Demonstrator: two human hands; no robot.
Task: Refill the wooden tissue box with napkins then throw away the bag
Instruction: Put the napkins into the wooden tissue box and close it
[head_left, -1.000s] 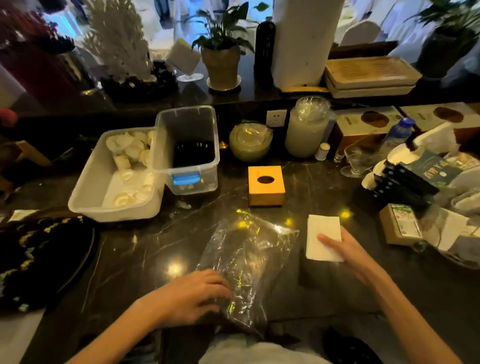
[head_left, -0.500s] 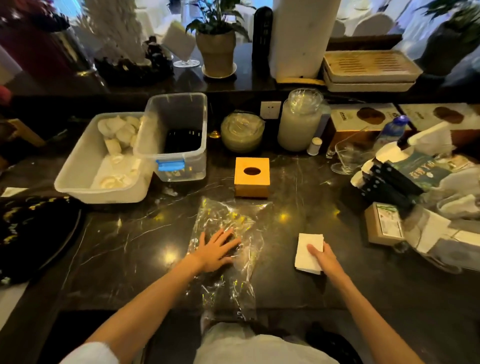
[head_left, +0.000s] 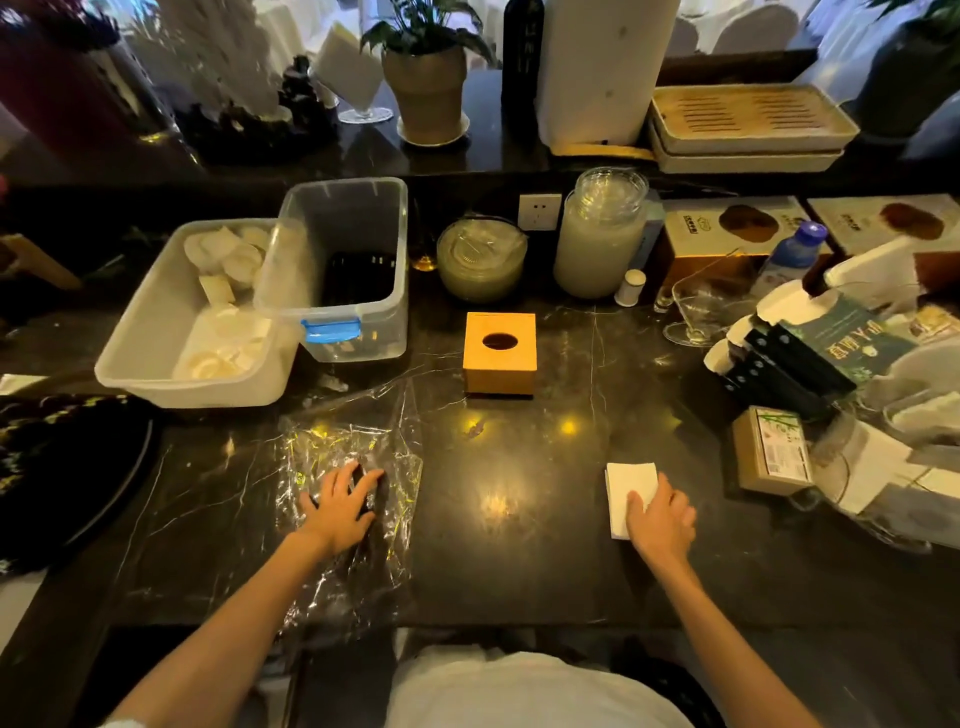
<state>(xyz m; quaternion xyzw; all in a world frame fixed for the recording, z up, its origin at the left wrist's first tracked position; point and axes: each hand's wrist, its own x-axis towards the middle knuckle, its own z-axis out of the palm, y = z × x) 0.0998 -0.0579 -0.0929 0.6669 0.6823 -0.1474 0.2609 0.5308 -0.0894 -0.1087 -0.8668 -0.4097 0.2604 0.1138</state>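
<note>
Behind the napkins (head_left: 629, 493), the wooden box (head_left: 500, 352) (oval hole dark).

Napkins (head_left: 628, 488) partly under right hand (head_left: 660, 522); box (head_left: 500, 353) contents unseen.

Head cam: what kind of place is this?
Likely a restaurant or banquet-hall service counter: a dark marble counter crowded with tubs of folded white items, stacked glass dishes and stacked serving trays, with what look like white-covered chairs behind.
</note>
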